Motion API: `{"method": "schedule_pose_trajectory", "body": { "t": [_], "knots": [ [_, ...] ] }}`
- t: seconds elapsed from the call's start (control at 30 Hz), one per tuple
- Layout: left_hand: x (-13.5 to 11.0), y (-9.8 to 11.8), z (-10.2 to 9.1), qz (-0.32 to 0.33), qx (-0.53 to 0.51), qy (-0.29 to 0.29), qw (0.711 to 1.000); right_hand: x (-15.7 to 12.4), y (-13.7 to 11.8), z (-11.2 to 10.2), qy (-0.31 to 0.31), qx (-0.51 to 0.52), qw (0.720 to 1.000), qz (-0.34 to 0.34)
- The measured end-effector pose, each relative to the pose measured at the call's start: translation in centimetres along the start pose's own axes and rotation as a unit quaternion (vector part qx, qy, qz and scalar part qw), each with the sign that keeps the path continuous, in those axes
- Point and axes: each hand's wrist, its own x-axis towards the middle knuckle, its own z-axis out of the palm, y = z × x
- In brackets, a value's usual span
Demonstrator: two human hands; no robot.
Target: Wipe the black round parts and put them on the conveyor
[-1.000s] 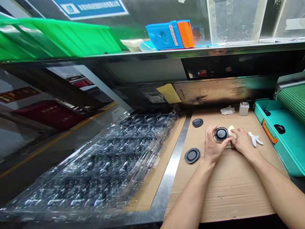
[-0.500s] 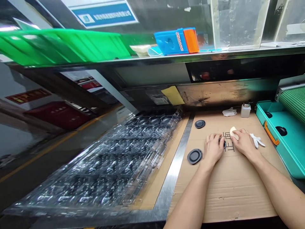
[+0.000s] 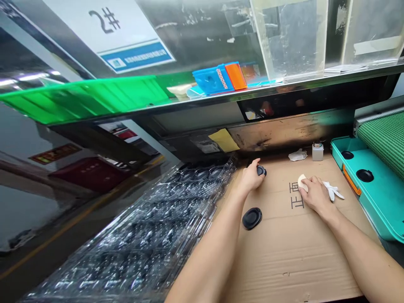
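Note:
My left hand (image 3: 251,176) reaches to the far left part of the cardboard sheet (image 3: 293,252), its fingers curled round a black round disc (image 3: 261,170). A second black disc (image 3: 251,218) lies flat on the cardboard nearer to me, beside my left forearm. My right hand (image 3: 312,194) rests on the cardboard to the right, fingers closed on a small cream pad (image 3: 301,182). Printed characters (image 3: 297,196) show on the cardboard between the two hands.
Stacked clear plastic trays (image 3: 148,235) with black parts fill the left. A teal bin (image 3: 372,189) with two black discs stands at the right beside a green conveyor belt (image 3: 385,139). A white glove (image 3: 333,191), small bottle (image 3: 317,151) and crumpled cloth (image 3: 296,155) lie behind.
My left hand left the middle of the cardboard and moved back-left onto the far black disc. The disc it held a second ago is gone from view. My right hand stayed put.

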Motion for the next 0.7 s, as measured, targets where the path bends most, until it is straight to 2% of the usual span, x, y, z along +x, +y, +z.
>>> {"method": "schedule_pose_trajectory", "body": {
  "t": [0.07, 0.17, 0.33, 0.43, 0.5, 0.57, 0.63, 0.7],
  "knots": [
    [1.9, -1.4, 0.0, -0.019, 0.007, -0.051, 0.998, 0.0, 0.0, 0.0, -0.007, 0.001, 1.000, 0.001],
    [2.9, -2.3, 0.6, -0.022, 0.010, -0.091, 0.996, 0.0, 0.0, 0.0, -0.014, 0.001, 1.000, 0.000],
    [3.1, -2.0, 0.7, -0.018, 0.026, -0.119, 0.992, 0.0, 0.0, 0.2, -0.019, 0.003, 1.000, 0.001],
    [3.1, -1.1, 0.2, -0.009, 0.068, -0.093, 0.993, 0.0, -0.1, 0.2, -0.015, 0.003, 1.000, 0.004],
    [2.9, 0.8, 0.2, 0.017, 0.111, -0.051, 0.992, -0.1, -0.3, 0.1, -0.012, 0.003, 1.000, 0.004],
    [2.4, 4.4, 0.6, 0.089, 0.126, -0.018, 0.988, -0.2, -0.5, 0.0, -0.015, 0.005, 1.000, 0.004],
    [1.3, 9.4, 1.5, 0.189, 0.098, -0.018, 0.977, -0.3, -0.7, 0.0, -0.020, 0.011, 1.000, 0.008],
    [-0.5, 15.2, 2.5, 0.262, 0.059, -0.048, 0.962, -0.1, -0.7, 0.1, -0.023, 0.022, 0.999, 0.020]
  ]
}}
